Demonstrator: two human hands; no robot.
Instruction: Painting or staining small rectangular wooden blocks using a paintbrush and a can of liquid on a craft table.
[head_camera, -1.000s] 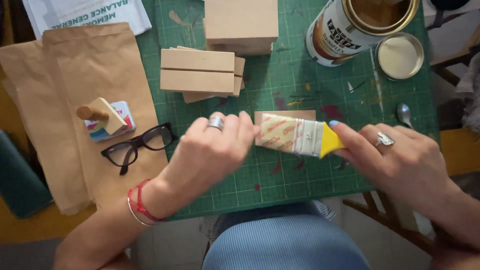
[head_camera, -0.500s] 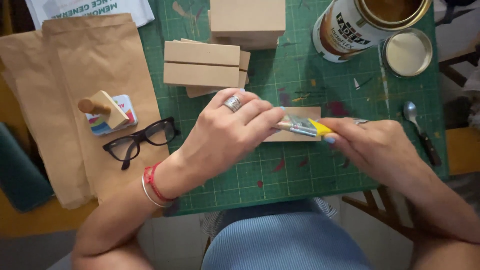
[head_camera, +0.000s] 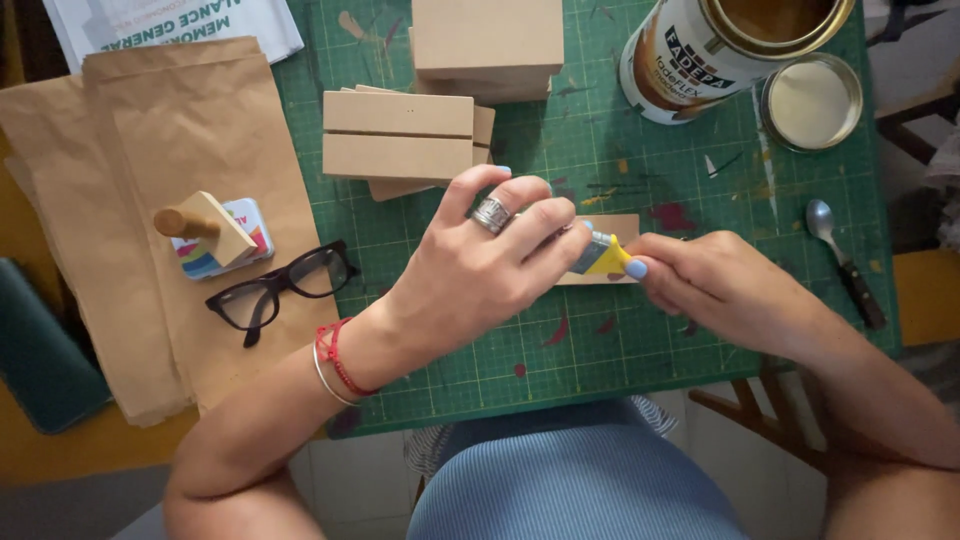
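Since a second ago the paintbrush (head_camera: 603, 255) had turned edge-on, its sleeve no longer broadside, and both hands had closed in. Head view: left hand (head_camera: 480, 265) pinched the bristle end, right hand (head_camera: 715, 285) gripped the yellow handle, likely steadying it over the small wooden block (head_camera: 612, 250) on the green cutting mat (head_camera: 620, 170). Open varnish can (head_camera: 700, 55), spoon (head_camera: 840, 260) and glasses (head_camera: 280, 292) lay apart.

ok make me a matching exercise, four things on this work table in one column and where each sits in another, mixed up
Things:
1. black glasses
2. spoon
3. open tin
4. yellow-handled brush

Places:
A. top right of the green cutting mat
B. between both hands
C. on the brown paper bags
D. right edge of the mat

Pairs: 1-C, 2-D, 3-A, 4-B
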